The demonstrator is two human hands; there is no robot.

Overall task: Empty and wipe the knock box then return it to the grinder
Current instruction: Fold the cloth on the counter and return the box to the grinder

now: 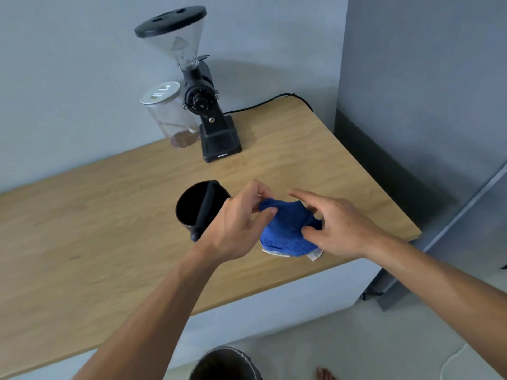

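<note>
A round black knock box (196, 207) with a black bar across its mouth stands upright on the wooden counter (96, 215), its inside dark. Just to its right lies a bunched blue cloth (286, 231) with a white label at its edge. My left hand (236, 226) pinches the cloth's upper left corner, its wrist covering the knock box's right side. My right hand (337, 226) grips the cloth's right edge with thumb and fingers. The black coffee grinder (208, 116) with a clear hopper stands at the back of the counter.
A clear jar (171, 116) with a silver lid stands left of the grinder, against the wall. The grinder's black cord (260, 104) runs right along the counter's back edge. A dark bin (225, 364) sits on the floor below the counter's front edge, near a bare foot (325, 374).
</note>
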